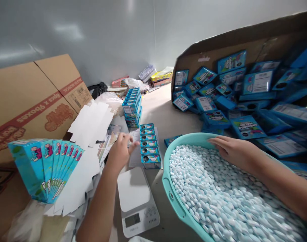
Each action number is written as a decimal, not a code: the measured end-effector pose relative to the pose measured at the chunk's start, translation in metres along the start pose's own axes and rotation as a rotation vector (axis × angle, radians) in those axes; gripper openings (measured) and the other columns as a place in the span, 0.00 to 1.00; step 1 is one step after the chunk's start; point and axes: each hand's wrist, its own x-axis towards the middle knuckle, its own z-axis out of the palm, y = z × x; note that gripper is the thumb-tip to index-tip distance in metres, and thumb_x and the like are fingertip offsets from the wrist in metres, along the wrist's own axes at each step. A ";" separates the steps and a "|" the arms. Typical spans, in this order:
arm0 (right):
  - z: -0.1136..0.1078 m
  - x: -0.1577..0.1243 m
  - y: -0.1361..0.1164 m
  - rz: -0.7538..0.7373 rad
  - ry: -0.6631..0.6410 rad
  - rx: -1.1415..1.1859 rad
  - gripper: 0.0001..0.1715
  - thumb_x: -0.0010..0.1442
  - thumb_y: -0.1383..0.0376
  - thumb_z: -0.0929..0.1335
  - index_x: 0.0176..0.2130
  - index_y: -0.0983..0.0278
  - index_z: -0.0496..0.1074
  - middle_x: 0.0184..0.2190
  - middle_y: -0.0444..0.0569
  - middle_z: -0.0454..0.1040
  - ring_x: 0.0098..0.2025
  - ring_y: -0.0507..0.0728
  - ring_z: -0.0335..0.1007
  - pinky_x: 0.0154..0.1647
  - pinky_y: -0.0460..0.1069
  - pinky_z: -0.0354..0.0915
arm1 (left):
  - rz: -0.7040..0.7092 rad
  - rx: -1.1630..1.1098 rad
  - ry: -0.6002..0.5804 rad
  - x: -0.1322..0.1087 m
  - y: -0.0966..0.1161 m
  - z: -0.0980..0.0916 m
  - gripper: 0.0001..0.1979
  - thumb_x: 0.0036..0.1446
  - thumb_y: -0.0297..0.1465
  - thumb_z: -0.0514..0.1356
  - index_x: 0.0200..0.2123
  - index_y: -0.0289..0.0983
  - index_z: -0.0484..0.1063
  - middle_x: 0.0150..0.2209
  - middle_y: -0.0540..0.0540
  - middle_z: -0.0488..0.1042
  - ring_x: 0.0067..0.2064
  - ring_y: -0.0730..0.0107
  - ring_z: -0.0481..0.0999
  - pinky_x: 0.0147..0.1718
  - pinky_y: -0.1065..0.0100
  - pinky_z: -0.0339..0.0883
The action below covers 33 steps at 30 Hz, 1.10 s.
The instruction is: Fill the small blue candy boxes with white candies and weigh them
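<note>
My left hand [121, 151] is raised just above the far edge of a white digital kitchen scale [134, 191], beside a row of small blue candy boxes [148, 143]. Its fingers are curled together, and a small pale bit shows at the fingertips, too small to name. My right hand [227, 149] lies at the far inner side of a turquoise plastic tub [172, 201], close to the rim. Its fingers stretch out over the pale blue and white candies [216, 195] filling the tub, with the thumb apart. Nothing shows in that hand.
A tipped cardboard box [206, 40] at right spills many blue candy packs [248, 126]. Stacked blue boxes [132, 104] stand behind the row. At left are flat white cards [90, 122], fanned turquoise cartons [46, 168] and a big brown carton [32, 97].
</note>
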 end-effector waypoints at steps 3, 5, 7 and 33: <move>-0.004 0.001 -0.002 -0.005 -0.022 0.016 0.26 0.62 0.67 0.57 0.46 0.63 0.81 0.48 0.58 0.82 0.39 0.65 0.82 0.38 0.57 0.77 | 0.093 -0.036 -0.100 0.056 -0.001 -0.005 0.18 0.68 0.44 0.58 0.55 0.42 0.72 0.54 0.42 0.73 0.50 0.58 0.77 0.49 0.61 0.70; -0.007 0.001 -0.005 0.003 -0.022 0.031 0.25 0.61 0.67 0.58 0.46 0.63 0.81 0.47 0.58 0.83 0.39 0.64 0.82 0.39 0.56 0.77 | 0.204 -0.028 -0.240 0.091 0.001 0.005 0.29 0.59 0.42 0.67 0.61 0.41 0.70 0.60 0.41 0.71 0.60 0.53 0.73 0.58 0.59 0.67; -0.009 0.001 -0.008 0.010 -0.016 0.029 0.25 0.61 0.68 0.58 0.46 0.62 0.81 0.47 0.56 0.83 0.38 0.63 0.82 0.39 0.54 0.76 | 0.241 -0.020 -0.322 0.114 0.001 0.017 0.32 0.50 0.41 0.73 0.58 0.41 0.74 0.60 0.41 0.72 0.60 0.52 0.74 0.59 0.61 0.67; -0.008 -0.002 -0.010 0.006 -0.048 -0.092 0.26 0.64 0.69 0.57 0.51 0.61 0.79 0.51 0.52 0.82 0.41 0.61 0.81 0.39 0.51 0.72 | 0.259 0.063 -0.616 0.044 0.009 0.040 0.69 0.35 0.57 0.74 0.75 0.46 0.44 0.77 0.34 0.37 0.77 0.33 0.33 0.70 0.37 0.43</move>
